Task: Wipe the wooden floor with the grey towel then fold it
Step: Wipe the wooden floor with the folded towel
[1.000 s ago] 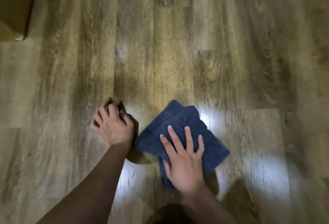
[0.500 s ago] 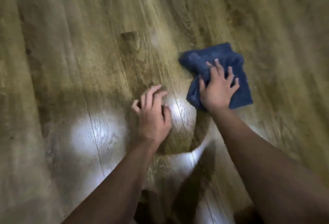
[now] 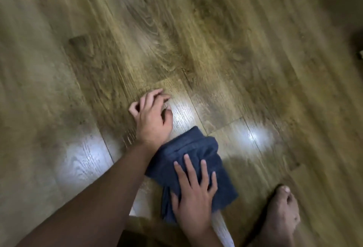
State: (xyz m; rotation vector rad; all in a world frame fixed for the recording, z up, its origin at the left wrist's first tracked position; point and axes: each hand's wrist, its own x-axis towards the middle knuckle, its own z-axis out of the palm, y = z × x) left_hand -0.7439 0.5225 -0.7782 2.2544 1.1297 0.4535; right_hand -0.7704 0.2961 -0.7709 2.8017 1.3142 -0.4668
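The towel [image 3: 196,154] lies bunched on the floor [image 3: 196,40], near the bottom edge of the view. The right hand [image 3: 193,193] rests flat on the towel's near part, fingers pointing away from the person. The left hand [image 3: 152,117] rests on the floor just beyond the towel's far left corner, and its forearm crosses over the towel's left edge. A bare foot [image 3: 280,215] stands on the floor to the right of the towel, apart from it.

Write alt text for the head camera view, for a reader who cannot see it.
A person's right hand presses flat on a bunched dark blue-grey towel on a wooden floor. The left hand braces on the boards beside the towel, fingers loosely curled; a bare foot shows at lower right.
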